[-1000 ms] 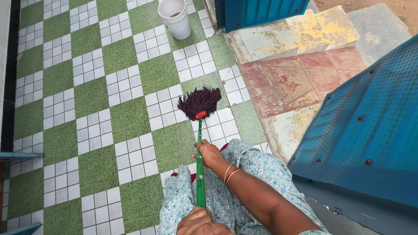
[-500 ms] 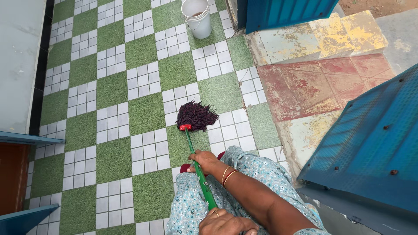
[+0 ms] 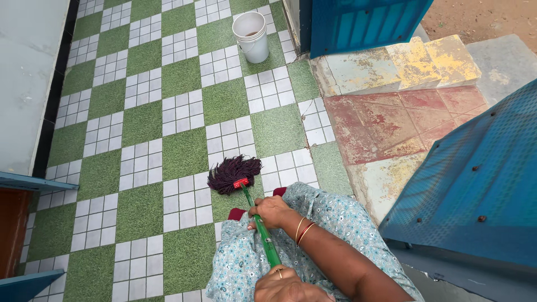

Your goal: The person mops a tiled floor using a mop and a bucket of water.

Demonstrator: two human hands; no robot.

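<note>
Mop [image 3: 235,174] nearer; two hands [image 3: 272,212], one bucket [image 3: 251,36]

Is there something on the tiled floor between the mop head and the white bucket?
Nothing visible. Both hands, the right hand lower and the left hand higher, grip the green mop handle. Between the mop head and the white bucket lie only bare green and white tiles.
</note>
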